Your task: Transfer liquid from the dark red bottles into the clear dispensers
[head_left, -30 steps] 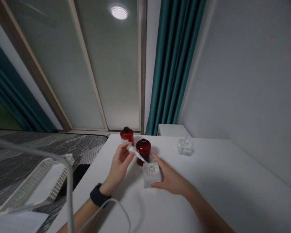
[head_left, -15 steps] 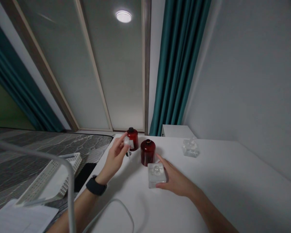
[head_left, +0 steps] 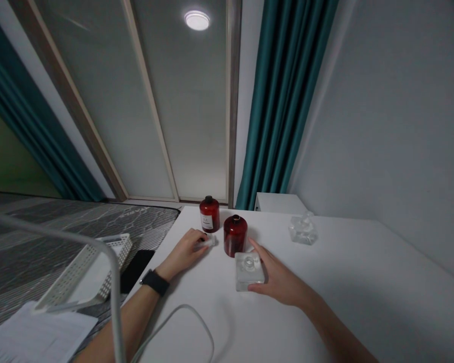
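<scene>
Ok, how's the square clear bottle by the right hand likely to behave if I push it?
The square clear bottle looks rigid, with flat sides, so it probably won't flex. Its squat, boxy shape should make it slide rather than roll or tip. Its smooth-looking walls may be slightly slippery under the right hand.

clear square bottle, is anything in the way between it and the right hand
Nothing visible: the right hand is curled around the right side of the clear square bottle. The nearer red bottle stands behind it, not between.
</scene>
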Available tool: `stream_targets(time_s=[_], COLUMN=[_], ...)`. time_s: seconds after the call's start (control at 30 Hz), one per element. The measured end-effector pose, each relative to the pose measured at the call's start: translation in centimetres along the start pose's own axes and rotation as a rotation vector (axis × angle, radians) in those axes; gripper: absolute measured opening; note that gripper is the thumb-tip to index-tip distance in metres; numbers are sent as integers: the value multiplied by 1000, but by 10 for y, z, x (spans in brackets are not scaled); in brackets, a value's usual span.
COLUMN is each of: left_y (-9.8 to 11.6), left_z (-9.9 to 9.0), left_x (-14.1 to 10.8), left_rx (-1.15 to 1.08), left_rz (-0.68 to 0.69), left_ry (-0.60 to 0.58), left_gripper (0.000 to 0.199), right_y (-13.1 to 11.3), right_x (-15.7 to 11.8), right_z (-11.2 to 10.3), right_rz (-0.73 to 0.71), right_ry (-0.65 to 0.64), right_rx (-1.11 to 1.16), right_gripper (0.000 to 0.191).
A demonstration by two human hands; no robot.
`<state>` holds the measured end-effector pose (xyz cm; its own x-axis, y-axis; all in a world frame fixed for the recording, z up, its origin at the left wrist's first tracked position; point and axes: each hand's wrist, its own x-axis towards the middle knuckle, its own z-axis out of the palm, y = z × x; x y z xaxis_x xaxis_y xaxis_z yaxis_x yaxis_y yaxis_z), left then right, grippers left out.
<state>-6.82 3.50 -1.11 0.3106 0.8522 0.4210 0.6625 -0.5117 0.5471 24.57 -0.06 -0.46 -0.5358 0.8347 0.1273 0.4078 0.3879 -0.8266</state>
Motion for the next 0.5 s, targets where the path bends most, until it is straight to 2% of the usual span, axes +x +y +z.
stream_targets(time_s=[0.27,0.5], left_y=[-5,-1], left_z=[6,2], left_x=[0,0], left_rx=[69,80], left_rz=[18,29], left_ry=[-7,-6], left_gripper=[11,16], right_y=[-2,3], right_x=[2,1], right_z=[1,0], right_rz=[31,-8], right_ry=[-7,6], right_rx=[-13,5], right_gripper=[114,111])
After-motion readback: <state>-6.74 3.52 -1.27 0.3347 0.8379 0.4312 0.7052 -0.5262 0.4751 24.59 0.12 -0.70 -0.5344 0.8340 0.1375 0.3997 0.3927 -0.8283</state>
